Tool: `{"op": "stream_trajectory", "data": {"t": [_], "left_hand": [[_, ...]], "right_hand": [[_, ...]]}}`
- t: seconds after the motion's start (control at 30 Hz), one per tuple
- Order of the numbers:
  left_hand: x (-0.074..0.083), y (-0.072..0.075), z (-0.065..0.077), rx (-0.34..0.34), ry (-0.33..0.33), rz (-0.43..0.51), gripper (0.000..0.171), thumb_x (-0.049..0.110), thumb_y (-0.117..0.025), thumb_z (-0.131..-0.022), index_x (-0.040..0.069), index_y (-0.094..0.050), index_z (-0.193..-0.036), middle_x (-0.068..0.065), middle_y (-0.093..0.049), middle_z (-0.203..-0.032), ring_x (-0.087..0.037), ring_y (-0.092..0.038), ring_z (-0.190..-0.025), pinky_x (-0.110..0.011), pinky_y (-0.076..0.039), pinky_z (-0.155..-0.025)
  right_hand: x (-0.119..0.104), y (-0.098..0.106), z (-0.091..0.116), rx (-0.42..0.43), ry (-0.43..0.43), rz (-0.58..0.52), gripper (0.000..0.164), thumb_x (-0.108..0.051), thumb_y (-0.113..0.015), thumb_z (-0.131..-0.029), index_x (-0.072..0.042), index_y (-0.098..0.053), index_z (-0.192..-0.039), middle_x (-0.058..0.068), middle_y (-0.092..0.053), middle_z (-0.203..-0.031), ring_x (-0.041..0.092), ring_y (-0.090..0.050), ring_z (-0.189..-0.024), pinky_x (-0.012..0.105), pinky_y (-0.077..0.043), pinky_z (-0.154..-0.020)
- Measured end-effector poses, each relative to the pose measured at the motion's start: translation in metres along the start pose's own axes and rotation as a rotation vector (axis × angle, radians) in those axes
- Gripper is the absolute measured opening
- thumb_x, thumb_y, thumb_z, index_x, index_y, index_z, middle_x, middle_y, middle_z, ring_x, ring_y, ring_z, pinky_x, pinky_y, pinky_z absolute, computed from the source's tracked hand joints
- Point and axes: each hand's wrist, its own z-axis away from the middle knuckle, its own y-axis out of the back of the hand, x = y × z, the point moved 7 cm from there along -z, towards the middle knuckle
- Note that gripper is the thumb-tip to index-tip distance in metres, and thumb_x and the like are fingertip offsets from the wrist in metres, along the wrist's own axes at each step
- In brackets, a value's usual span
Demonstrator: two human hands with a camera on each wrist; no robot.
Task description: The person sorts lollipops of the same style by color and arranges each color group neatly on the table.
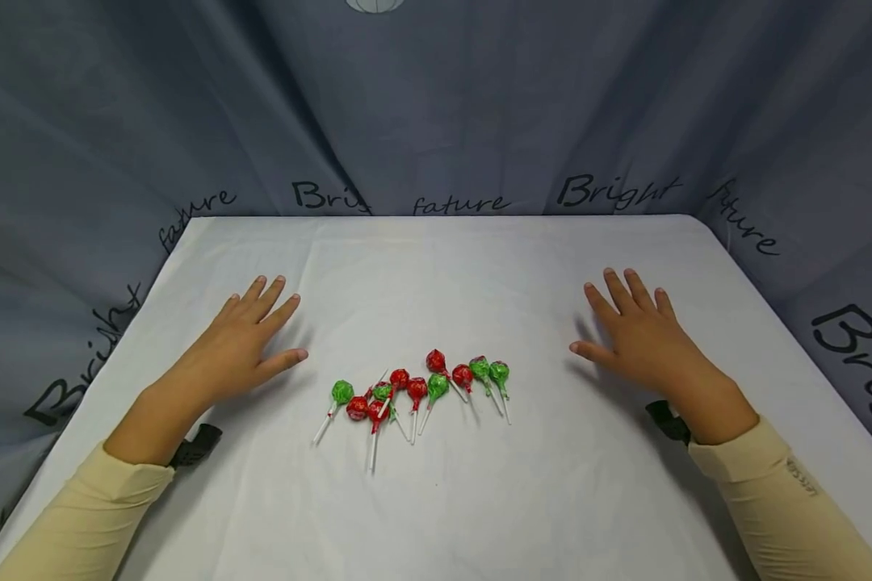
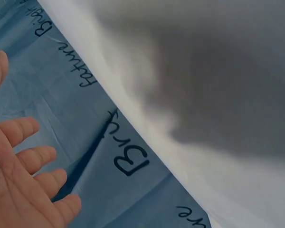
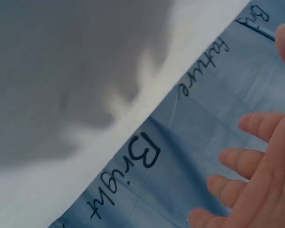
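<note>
Hovering over the left half of the table point(image 1: 436, 274) is the left hand point(image 1: 238, 347), fingers splayed, grasping nothing; the right hand point(image 1: 643, 343) is mirroring it over the table's right half, equally empty; red and green lollipops point(image 1: 417, 389) are lying in a loose band around table centre, some overlapping, most sticks point(image 1: 374, 456) pointing toward the table's near side; from where I'm standing, that wide hand spacing is probably leaving them unobstructed.
</note>
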Motion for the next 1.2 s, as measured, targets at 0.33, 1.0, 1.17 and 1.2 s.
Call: {"op": "stream_trajectory", "data": {"t": [0.33,1.0,1.17,1.2], "left_hand": [[0.014,-0.010,0.000,-0.014,-0.068,0.191,0.075,0.048,-0.061,-0.096,0.006,-0.036,-0.153,-0.016,-0.021,-0.162,-0.039,-0.013,-0.149,-0.059,-0.020,-0.114],[0.029,-0.018,0.005,-0.055,-0.115,0.630,0.046,0.026,-0.065,-0.098,0.012,-0.054,-0.141,-0.007,-0.054,-0.141,-0.034,-0.048,-0.130,-0.060,-0.041,-0.100],[0.033,-0.017,0.004,-0.081,-0.128,0.612,0.042,0.016,-0.067,-0.096,0.009,-0.058,-0.137,-0.008,-0.062,-0.131,-0.031,-0.057,-0.117,-0.053,-0.044,-0.097],[0.034,-0.017,0.004,-0.091,-0.131,0.603,0.042,0.016,-0.067,-0.096,0.008,-0.058,-0.136,-0.007,-0.062,-0.130,-0.029,-0.057,-0.116,-0.052,-0.044,-0.096]], "right_hand": [[-0.015,0.002,-0.006,0.018,0.088,-0.097,0.086,-0.048,-0.066,-0.093,0.000,-0.029,-0.154,0.028,-0.015,-0.160,0.048,-0.012,-0.146,0.065,-0.018,-0.111],[-0.032,0.009,-0.010,-0.053,0.164,-0.455,0.067,-0.031,-0.076,-0.089,-0.005,-0.049,-0.144,0.018,-0.048,-0.145,0.037,-0.046,-0.131,0.057,-0.042,-0.100],[-0.043,0.006,-0.011,-0.093,0.172,-0.537,0.058,-0.032,-0.076,-0.089,-0.009,-0.055,-0.139,0.014,-0.059,-0.133,0.033,-0.056,-0.119,0.055,-0.047,-0.094],[-0.047,0.005,-0.011,-0.101,0.181,-0.540,0.057,-0.030,-0.076,-0.089,-0.009,-0.056,-0.138,0.014,-0.060,-0.132,0.033,-0.057,-0.118,0.055,-0.047,-0.094]]}}
